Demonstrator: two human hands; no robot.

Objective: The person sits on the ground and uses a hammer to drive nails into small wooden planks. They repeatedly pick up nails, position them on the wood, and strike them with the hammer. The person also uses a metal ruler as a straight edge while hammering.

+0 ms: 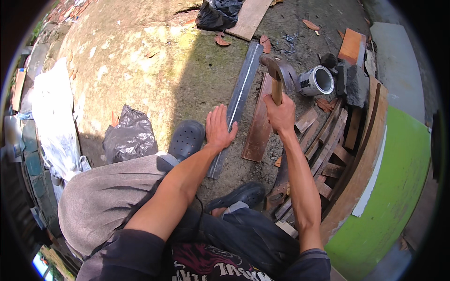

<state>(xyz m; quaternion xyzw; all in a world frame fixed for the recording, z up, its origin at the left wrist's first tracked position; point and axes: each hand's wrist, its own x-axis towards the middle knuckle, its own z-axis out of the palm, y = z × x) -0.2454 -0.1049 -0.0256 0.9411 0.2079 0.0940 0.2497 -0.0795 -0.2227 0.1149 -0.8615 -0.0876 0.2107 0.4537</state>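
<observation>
My right hand (281,112) is wrapped round the wooden handle of a claw hammer (276,75), its metal head raised above the ground. Flat on a long dark strip (241,89) with a pale line along it lies my left hand (218,129), fingers stretched out and pointing away from me. The strip rests on the ground between my feet and runs away from me. Beside it, on the right, lies a reddish-brown wooden board (258,124), partly behind my right hand and the hammer.
To the right stand an open metal can (322,80), dark stone blocks (357,86) and a pile of wood scraps (328,140). A curved green panel (389,196) bounds that side. A black plastic bag (131,133) and white sheeting (56,117) lie left. Further off is another board (249,18).
</observation>
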